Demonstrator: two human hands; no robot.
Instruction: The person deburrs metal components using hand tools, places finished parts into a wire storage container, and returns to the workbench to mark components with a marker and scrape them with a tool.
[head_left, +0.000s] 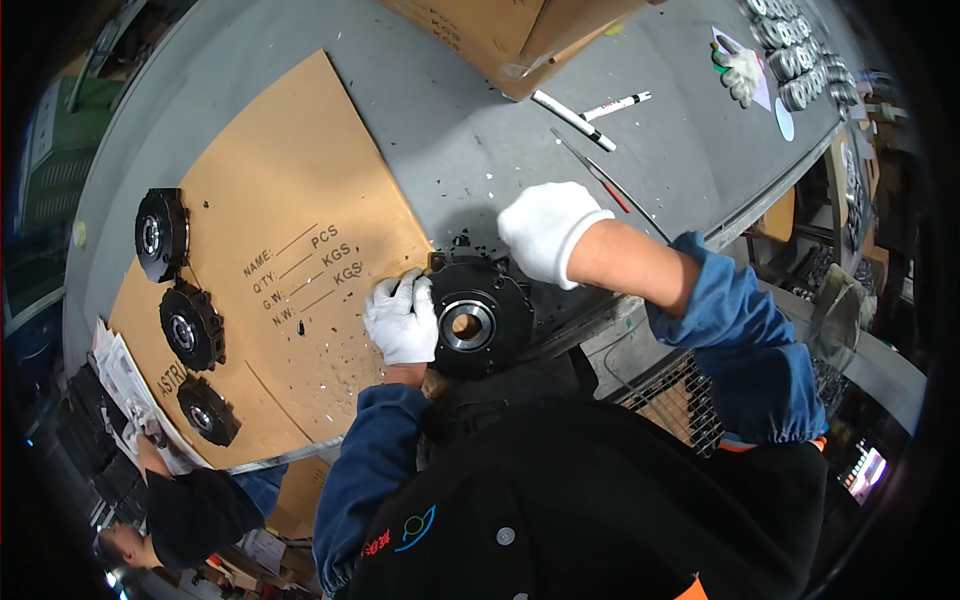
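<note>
A black round metal housing [505, 318] with a silver bearing ring in its centre rests near the table's front edge, close to my body. My left hand [402, 320], in a white glove, grips its left rim with bent fingers. My right hand [550, 235], gloved too, is closed in a fist by the upper right of the housing. Anything inside that fist is hidden from me. Dark shavings [462, 240] lie about the housing's far edge. Three similar black housings stand on the cardboard at the left: the far one [162, 235], the middle one [192, 326] and the near one [208, 411].
A flat cardboard sheet [300, 180] covers the grey table's left part. A cardboard box [500, 40] stands at the back. Markers [575, 120] and a thin file-like tool [600, 175] lie to the right. Metal rings [795, 60] fill the far right. Another person [190, 510] is at lower left.
</note>
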